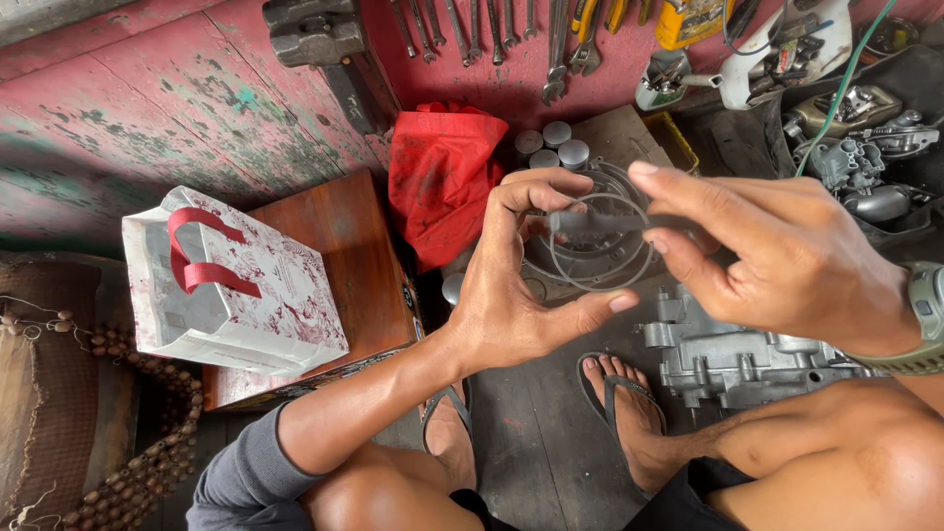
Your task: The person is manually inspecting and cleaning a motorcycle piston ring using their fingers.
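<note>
Above the dark plank floor (536,442), between the knees, both hands meet at mid-frame. Left hand (511,295): palm toward the camera, thumb out to the right, fingers curled over the top with tips pinching the left end of a short grey rod (590,220). Right hand (787,261): thumb and forefinger closed on the rod's right end, the other fingers spread loose above it. Rod lies roughly level, blurred; its surface looks dull grey and cylindrical, finer detail cannot be told. A thin wire ring (602,244) shows round the rod; whether it hangs on the rod or lies on the round cover (590,258) behind cannot be told.

Judgement on handling: the part is small and held by fingertips only, so both pinches should stay close to the ends and the rod level, kept over the lap, not over the gaps between planks. Any turning is better done by one hand while the other holds fast.

Surroundings: grey engine casing (733,359) on the floor just beside the right foot (624,413); red cloth (442,172) against the red wall; patterned paper bag (231,285) on a wooden box (339,251) at left; spanners (472,29) hung along the wall's top edge; three small round caps (551,145) near the cloth.
</note>
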